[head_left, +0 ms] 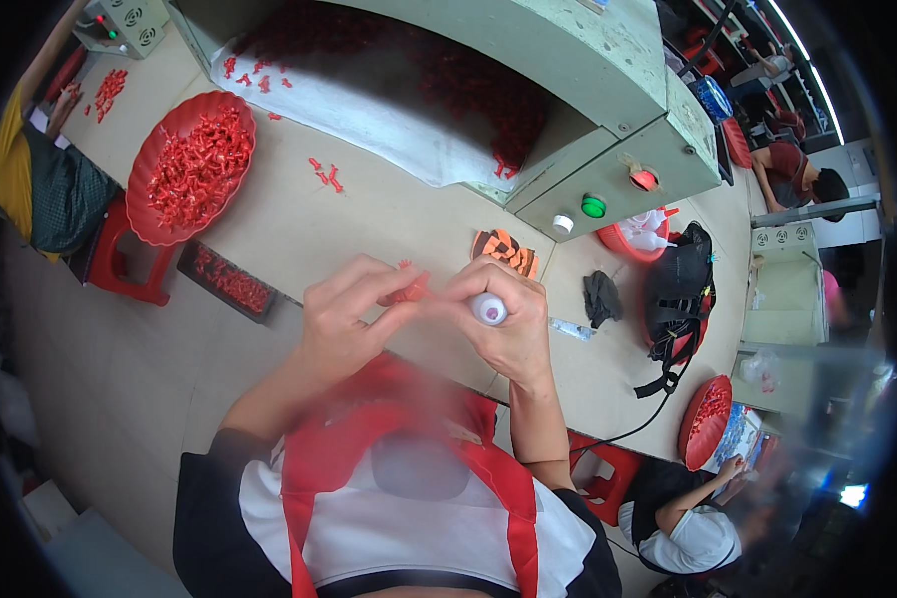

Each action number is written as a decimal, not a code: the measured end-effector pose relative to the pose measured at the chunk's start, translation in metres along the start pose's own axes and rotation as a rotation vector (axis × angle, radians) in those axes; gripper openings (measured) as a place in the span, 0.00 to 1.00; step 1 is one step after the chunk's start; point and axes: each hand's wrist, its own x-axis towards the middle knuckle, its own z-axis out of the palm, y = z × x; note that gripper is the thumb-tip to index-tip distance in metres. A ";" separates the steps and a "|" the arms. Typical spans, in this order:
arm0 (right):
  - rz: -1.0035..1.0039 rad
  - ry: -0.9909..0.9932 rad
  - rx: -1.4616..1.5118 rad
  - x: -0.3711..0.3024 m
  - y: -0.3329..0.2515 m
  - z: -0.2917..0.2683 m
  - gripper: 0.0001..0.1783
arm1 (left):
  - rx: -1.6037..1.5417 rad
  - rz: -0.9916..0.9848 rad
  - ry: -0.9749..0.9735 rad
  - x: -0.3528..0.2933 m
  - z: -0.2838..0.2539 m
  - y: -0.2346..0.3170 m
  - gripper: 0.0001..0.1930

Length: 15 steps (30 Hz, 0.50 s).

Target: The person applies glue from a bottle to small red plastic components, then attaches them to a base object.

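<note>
My left hand (pixel 344 311) pinches a small red plastic figure (pixel 409 286) between thumb and fingers, in front of my chest. Close beside it, my right hand (pixel 508 317) is wrapped round a white plastic bottle (pixel 488 308), seen end-on with its round end up. The fingers of both hands meet near the figure, and the blurred view there hides whether the bottle's other end touches it. On the table (pixel 369 234) beyond my hands lie a few loose red figures (pixel 326 175) and an orange and black striped cloth (pixel 505 251).
A red bowl (pixel 138 204) heaped with red figures stands left, above a dark tray (pixel 227 282) of red pieces. Ahead is a pale green machine (pixel 608 179) with more figures inside. A red basin (pixel 620 245) of white bottles and a black bag (pixel 680 284) are right. Co-workers sit nearby.
</note>
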 end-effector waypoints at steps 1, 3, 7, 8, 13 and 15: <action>0.019 -0.015 0.032 0.000 0.002 -0.001 0.08 | -0.008 -0.016 -0.009 0.000 0.000 0.001 0.17; 0.054 -0.048 0.077 0.000 0.006 -0.004 0.09 | -0.015 -0.032 -0.018 -0.001 0.000 0.002 0.16; 0.138 -0.125 0.238 0.003 0.013 -0.006 0.12 | -0.086 -0.103 -0.040 -0.003 0.002 0.001 0.17; 0.138 -0.125 0.238 0.003 0.014 -0.007 0.12 | -0.110 -0.129 -0.049 -0.003 0.002 0.001 0.17; 0.294 -0.185 0.315 0.004 0.021 -0.011 0.15 | -0.184 -0.229 -0.108 -0.004 0.001 0.001 0.16; 0.324 -0.177 0.310 0.005 0.021 -0.011 0.16 | -0.198 -0.247 -0.112 -0.005 0.002 0.000 0.16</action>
